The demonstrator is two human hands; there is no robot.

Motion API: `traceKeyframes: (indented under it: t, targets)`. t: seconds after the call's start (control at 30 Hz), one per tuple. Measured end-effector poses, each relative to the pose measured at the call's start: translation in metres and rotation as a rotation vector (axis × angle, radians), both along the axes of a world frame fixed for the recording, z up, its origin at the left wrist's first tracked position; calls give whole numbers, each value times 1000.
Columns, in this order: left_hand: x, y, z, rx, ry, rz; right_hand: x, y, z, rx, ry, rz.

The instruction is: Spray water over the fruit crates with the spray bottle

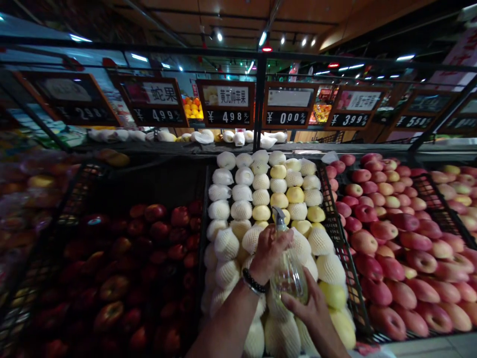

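Note:
A clear plastic spray bottle (287, 278) with a grey spray head is held up over rows of pale yellow apples (316, 214), many wrapped in white foam nets. My left hand (269, 251), a dark beaded bracelet at its wrist, closes around the bottle's neck just under the spray head. Lower down, my right hand (311, 303) grips the side of the bottle's body, thumb across the front. The bottle hides some of the netted fruit behind it.
Dark red apples (112, 288) fill a black crate on the left, pink-red apples (391, 233) one on the right. Black crate walls (345, 253) divide them. Price signs (225, 102) hang from a rail above a back ledge holding more wrapped fruit (203, 136).

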State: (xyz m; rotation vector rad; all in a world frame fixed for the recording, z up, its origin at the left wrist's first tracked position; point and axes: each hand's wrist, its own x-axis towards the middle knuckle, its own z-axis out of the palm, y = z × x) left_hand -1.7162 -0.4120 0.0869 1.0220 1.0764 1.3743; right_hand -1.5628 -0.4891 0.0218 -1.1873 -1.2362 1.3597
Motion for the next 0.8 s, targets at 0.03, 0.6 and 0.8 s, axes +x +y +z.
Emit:
traceKeyframes:
  t: [0.03, 0.6, 0.8]
  targets:
    - [-9, -5, 1, -17, -9, 10, -7, -2, -1, -6, 40, 46]
    - [-76, -81, -33, -216, -158, 348, -65, -42, -3, -135, 230, 351]
    - [-27, -79, -27, -199, -94, 301, -27, -52, -32, -96, 143, 186]
